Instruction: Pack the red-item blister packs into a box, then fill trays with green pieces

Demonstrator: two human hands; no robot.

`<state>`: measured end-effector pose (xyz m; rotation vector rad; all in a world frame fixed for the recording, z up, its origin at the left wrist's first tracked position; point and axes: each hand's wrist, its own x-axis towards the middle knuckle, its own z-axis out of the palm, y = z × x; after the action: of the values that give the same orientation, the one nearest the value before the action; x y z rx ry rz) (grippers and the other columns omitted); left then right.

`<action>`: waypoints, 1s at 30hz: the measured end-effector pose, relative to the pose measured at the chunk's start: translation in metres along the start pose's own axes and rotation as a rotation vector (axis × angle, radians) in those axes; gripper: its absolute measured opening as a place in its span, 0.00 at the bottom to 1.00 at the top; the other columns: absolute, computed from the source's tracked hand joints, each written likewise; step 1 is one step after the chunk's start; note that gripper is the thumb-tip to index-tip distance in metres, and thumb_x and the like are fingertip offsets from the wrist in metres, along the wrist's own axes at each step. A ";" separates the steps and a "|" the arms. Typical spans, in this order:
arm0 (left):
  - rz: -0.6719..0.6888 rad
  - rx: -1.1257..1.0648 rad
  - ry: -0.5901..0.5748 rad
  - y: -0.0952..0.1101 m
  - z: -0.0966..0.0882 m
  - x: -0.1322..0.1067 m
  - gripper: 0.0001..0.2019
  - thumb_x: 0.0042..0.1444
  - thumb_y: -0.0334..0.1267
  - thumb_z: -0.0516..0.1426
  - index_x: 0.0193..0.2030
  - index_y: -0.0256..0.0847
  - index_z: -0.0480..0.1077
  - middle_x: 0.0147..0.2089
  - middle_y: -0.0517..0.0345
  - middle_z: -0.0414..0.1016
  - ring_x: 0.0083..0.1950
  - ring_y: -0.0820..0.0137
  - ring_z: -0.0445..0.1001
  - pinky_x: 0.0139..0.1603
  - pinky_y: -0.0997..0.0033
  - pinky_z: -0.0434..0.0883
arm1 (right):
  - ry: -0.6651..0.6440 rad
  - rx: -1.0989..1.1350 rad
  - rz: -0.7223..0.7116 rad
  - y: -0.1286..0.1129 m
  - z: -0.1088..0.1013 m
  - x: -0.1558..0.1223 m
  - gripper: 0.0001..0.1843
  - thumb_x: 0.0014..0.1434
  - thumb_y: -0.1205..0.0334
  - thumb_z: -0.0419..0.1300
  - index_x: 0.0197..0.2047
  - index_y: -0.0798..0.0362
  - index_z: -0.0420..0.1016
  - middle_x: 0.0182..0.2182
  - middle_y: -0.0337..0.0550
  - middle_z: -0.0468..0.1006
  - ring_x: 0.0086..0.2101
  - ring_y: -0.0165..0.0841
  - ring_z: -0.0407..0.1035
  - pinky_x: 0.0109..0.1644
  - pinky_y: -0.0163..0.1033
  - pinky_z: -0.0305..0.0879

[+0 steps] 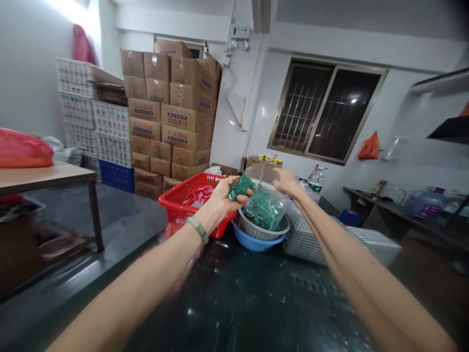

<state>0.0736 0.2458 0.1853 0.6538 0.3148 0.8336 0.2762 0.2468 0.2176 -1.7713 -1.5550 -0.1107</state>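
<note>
My left hand (223, 194), with a green bangle (198, 230) at its wrist, cups several shiny green pieces (239, 187); their exact kind is too small to tell. To its right, a clear plastic bag (266, 208) with more green pieces in it rests in a pale grey colander (264, 233). That colander sits in a blue basin (257, 243). My right hand (286, 182) is at the bag's upper right edge, fingers closed on the plastic. Left of the bag stands a red basket (177, 205) with small red-and-white packets (200, 194) inside.
Stacked clear plastic trays (306, 242) lie right of the basin on the dark green tabletop (234, 303). A water bottle (317, 181) stands behind them. Cardboard boxes (179, 120) and white crates (112, 117) are piled at the back left. A side table (47, 175) is at far left.
</note>
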 end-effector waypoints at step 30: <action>-0.100 -0.213 0.291 -0.121 -0.135 -0.150 0.11 0.59 0.45 0.52 0.32 0.39 0.66 0.27 0.55 0.66 0.21 0.75 0.65 0.10 0.83 0.54 | -0.357 1.227 0.498 -0.017 0.095 -0.304 0.13 0.51 0.60 0.63 0.42 0.51 0.74 0.19 0.35 0.72 0.19 0.26 0.64 0.21 0.32 0.60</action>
<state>-0.0204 0.1263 0.0056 0.3146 0.5101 0.8529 0.1457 0.0548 -0.0005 -1.0874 -0.9266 1.1918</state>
